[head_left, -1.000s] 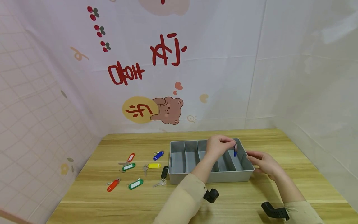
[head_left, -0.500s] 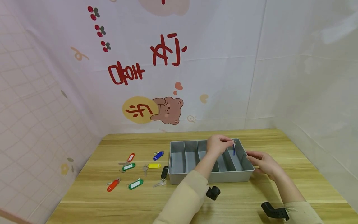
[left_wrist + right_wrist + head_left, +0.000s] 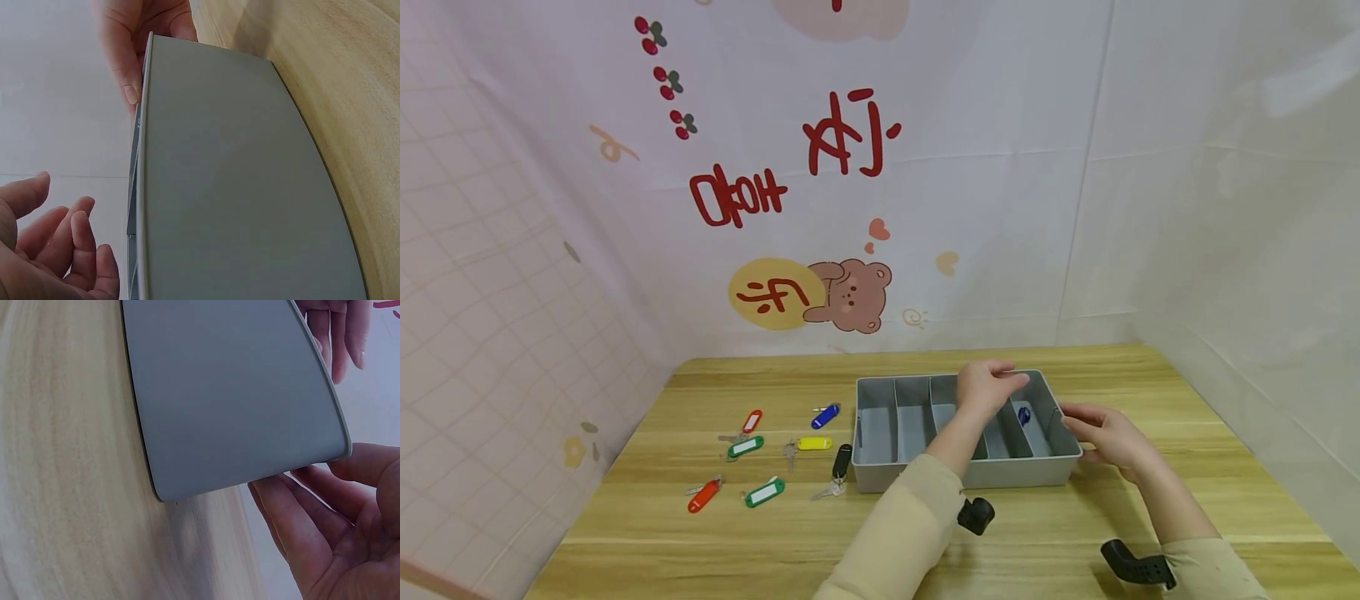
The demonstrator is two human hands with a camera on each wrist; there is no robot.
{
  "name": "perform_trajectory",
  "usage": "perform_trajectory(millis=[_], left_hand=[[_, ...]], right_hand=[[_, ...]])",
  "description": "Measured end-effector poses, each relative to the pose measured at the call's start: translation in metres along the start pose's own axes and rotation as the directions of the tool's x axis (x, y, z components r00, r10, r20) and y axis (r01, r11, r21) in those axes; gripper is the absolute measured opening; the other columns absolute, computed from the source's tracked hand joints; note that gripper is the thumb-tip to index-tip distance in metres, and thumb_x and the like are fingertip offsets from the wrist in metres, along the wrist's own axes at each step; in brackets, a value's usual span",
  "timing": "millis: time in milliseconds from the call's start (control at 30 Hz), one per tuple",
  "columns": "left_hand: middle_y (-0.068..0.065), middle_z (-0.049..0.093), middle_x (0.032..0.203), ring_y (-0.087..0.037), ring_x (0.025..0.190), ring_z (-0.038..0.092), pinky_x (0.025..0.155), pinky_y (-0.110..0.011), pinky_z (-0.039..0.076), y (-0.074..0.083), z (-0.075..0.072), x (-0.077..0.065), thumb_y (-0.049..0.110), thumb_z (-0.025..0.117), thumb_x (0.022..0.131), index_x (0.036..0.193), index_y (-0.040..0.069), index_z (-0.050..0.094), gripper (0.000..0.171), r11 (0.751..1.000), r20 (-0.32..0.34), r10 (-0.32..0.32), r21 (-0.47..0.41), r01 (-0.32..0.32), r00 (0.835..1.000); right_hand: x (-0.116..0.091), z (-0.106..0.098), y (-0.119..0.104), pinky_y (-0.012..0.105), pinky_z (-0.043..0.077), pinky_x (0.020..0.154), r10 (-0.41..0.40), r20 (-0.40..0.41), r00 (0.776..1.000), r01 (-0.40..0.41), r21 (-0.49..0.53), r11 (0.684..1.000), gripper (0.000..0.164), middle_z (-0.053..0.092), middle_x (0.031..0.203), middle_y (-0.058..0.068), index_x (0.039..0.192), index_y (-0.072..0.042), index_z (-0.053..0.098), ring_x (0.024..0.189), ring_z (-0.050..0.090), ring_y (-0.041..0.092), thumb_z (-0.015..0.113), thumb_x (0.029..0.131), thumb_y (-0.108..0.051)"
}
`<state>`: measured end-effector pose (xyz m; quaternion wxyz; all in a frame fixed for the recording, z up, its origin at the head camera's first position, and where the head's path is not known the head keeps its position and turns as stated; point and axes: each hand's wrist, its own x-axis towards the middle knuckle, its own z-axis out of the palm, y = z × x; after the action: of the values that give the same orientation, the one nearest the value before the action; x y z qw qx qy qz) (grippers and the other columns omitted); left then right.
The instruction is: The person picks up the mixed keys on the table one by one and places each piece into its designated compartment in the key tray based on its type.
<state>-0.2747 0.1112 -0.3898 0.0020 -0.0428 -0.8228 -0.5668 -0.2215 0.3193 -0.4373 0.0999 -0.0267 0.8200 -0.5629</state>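
A grey divided storage box (image 3: 917,476) stands on the table in the head view. My left hand (image 3: 988,390) hovers above its right part, fingers loosely bent with nothing between them. Below that hand, a blue key tag (image 3: 1024,415) is in the rightmost compartment. My right hand (image 3: 1105,435) holds the box's right end, thumb at the rim and fingers against the outer wall. The left wrist view has the left hand (image 3: 59,244) beside the rim, thumb and fingers apart. In the right wrist view, the right hand (image 3: 337,519) grips the box corner.
Left of the box lie several tagged keys: a blue tag (image 3: 825,416), a yellow tag (image 3: 814,444), a black tag (image 3: 842,461), green tags (image 3: 764,492) and red tags (image 3: 703,496). A printed cloth (image 3: 985,208) hangs behind the wooden table (image 3: 647,533).
The blue key tag has left my left hand's fingers and dropped into the rightmost compartment. The left hand stays almost in place over the box. My right hand has not moved.
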Motion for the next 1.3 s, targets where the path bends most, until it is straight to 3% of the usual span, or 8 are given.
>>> perform_trajectory(millis=[233,633,1100,1300], left_hand=[[0.003,0.074,0.085,-0.009,0.076,0.068,0.064,-0.023,0.051,0.004,-0.003,-0.004,0.02,0.083,0.081,0.108,0.014,0.078,0.028,0.998,0.023,0.008,-0.062,-0.007,1.0],[0.006,0.072,0.084,-0.008,0.08,0.065,0.068,-0.023,0.052,0.004,-0.008,-0.009,0.019,0.083,0.081,0.11,0.013,0.077,0.03,0.995,0.081,0.028,-0.102,-0.02,0.996],[0.004,0.07,0.109,-0.014,0.104,0.062,0.082,-0.029,0.052,0.005,-0.024,-0.018,0.026,0.083,0.083,0.122,0.02,0.071,0.042,0.997,0.189,0.037,-0.08,-0.022,0.981],[0.002,0.068,0.118,-0.016,0.111,0.06,0.085,-0.029,0.051,0.005,-0.032,-0.022,0.03,0.082,0.083,0.127,0.02,0.069,0.047,0.995,0.227,0.097,-0.053,-0.087,0.969]], right_hand=[[0.0,0.001,-0.001,0.034,0.057,0.069,-0.006,0.0,1.0,0.006,0.007,1.0,0.055,0.054,0.132,0.031,0.143,0.015,0.037,0.095,0.064,0.008,0.054,0.103,-0.02],[-0.001,0.0,-0.002,0.033,0.056,0.074,-0.004,-0.006,1.0,0.004,-0.039,0.999,0.054,0.05,0.136,0.033,0.143,0.014,0.038,0.105,0.064,0.021,0.053,0.104,-0.021],[-0.001,-0.001,0.001,0.033,0.056,0.072,-0.016,0.0,1.0,0.016,-0.055,0.998,0.055,0.051,0.135,0.032,0.143,0.014,0.038,0.102,0.062,0.014,0.052,0.104,-0.021],[-0.001,0.0,0.0,0.033,0.056,0.074,-0.011,-0.001,1.0,0.01,-0.036,0.999,0.054,0.052,0.134,0.032,0.143,0.014,0.037,0.101,0.063,0.012,0.053,0.104,-0.02]])
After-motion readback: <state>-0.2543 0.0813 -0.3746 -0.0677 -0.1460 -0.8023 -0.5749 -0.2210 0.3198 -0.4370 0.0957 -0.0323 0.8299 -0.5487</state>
